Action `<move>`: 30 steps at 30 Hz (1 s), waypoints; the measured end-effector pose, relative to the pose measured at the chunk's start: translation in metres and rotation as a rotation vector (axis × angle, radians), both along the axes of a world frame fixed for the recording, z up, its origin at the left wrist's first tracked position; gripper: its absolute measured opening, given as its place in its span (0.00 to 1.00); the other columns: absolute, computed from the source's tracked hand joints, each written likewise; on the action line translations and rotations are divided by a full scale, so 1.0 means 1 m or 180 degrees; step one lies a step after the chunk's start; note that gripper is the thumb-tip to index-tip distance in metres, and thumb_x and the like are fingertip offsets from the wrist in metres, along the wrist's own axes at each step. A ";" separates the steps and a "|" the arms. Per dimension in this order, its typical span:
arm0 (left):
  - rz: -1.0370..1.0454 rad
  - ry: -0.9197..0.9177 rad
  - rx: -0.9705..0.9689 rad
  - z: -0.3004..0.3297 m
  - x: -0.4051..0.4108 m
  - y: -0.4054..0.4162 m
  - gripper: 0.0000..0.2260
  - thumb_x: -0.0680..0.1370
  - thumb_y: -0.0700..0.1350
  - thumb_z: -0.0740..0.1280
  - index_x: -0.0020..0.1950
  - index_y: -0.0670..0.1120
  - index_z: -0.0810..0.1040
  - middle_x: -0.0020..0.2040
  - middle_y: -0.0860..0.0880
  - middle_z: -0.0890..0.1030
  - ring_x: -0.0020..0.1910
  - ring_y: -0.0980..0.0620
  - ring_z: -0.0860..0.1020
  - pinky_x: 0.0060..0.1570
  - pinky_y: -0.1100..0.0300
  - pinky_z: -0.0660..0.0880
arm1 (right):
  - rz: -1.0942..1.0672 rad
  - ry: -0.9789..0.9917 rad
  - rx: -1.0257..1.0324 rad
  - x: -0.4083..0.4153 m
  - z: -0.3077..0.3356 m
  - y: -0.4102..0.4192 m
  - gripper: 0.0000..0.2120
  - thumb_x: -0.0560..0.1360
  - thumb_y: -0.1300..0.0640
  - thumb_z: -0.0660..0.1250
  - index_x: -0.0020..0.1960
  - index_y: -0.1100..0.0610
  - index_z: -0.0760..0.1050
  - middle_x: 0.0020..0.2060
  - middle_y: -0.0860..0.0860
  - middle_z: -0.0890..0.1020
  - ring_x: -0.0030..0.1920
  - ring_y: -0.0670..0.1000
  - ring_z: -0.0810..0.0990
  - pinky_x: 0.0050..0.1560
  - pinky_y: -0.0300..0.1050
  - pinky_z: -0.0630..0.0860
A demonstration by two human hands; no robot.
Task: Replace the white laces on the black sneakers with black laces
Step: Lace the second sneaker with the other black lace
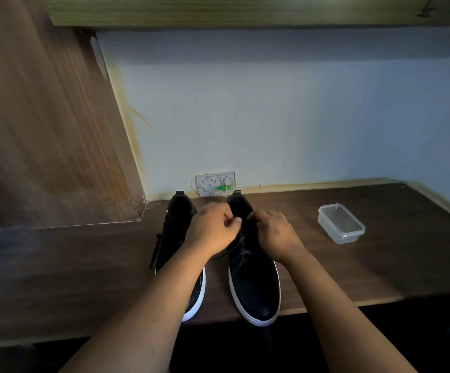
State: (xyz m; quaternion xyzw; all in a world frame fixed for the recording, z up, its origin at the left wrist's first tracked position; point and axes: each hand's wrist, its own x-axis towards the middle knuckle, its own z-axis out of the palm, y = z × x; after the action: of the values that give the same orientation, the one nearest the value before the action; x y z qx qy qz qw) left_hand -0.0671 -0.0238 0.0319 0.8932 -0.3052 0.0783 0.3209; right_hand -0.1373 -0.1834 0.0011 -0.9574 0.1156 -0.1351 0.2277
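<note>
A dark wooden desk (89,267) runs under a pale wall (272,109), with a wood-grain panel (43,117) at the left. Two black sneakers (253,286) stand side by side, toes at the near edge. Over the right sneaker's upper eyelets, the left hand (213,230) and right hand (275,232) have their fingers curled and pinch the black lace (238,243). Farther right sits a clear plastic container (341,223); a white wall box (215,183) is mounted behind the heels.
</note>
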 end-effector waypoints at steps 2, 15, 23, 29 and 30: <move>-0.0302 0.0059 0.0526 -0.008 -0.008 -0.008 0.10 0.74 0.56 0.69 0.40 0.51 0.74 0.41 0.52 0.77 0.45 0.52 0.75 0.42 0.58 0.72 | -0.0007 -0.0157 0.0240 -0.002 0.002 -0.001 0.17 0.73 0.61 0.55 0.56 0.52 0.76 0.51 0.55 0.80 0.53 0.59 0.76 0.52 0.53 0.74; -0.0242 0.2822 -0.1794 0.035 -0.020 -0.007 0.14 0.81 0.45 0.59 0.34 0.49 0.71 0.33 0.52 0.77 0.35 0.54 0.72 0.45 0.57 0.66 | -0.0024 -0.0155 0.0573 -0.011 0.011 -0.009 0.18 0.71 0.67 0.57 0.47 0.48 0.78 0.44 0.48 0.80 0.53 0.51 0.71 0.48 0.44 0.68; -0.0731 0.2272 -0.2355 0.051 -0.030 -0.011 0.14 0.80 0.39 0.60 0.34 0.43 0.75 0.35 0.51 0.79 0.39 0.54 0.73 0.41 0.68 0.70 | 0.0742 -0.0687 0.1182 -0.011 0.049 0.016 0.06 0.78 0.51 0.64 0.47 0.53 0.77 0.42 0.48 0.82 0.46 0.52 0.79 0.50 0.47 0.73; -0.0450 0.2304 -0.2813 0.056 -0.021 -0.005 0.14 0.80 0.41 0.62 0.34 0.46 0.76 0.38 0.51 0.79 0.40 0.54 0.72 0.47 0.63 0.68 | -0.0860 0.0203 0.0169 -0.014 0.024 -0.019 0.12 0.81 0.49 0.58 0.53 0.50 0.79 0.52 0.50 0.76 0.59 0.56 0.68 0.51 0.50 0.66; -0.0449 0.2282 -0.2735 0.054 -0.020 -0.005 0.14 0.80 0.41 0.61 0.35 0.45 0.76 0.38 0.50 0.79 0.40 0.54 0.73 0.47 0.63 0.69 | -0.0864 0.0396 0.0049 -0.017 0.026 -0.021 0.13 0.80 0.48 0.59 0.59 0.49 0.77 0.56 0.50 0.74 0.62 0.56 0.66 0.53 0.51 0.66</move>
State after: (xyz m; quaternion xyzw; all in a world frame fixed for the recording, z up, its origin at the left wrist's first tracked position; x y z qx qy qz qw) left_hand -0.0873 -0.0287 0.0860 0.6304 -0.1767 -0.1345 0.7438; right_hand -0.1540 -0.2046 0.0266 -0.9377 0.2589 -0.1042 0.2070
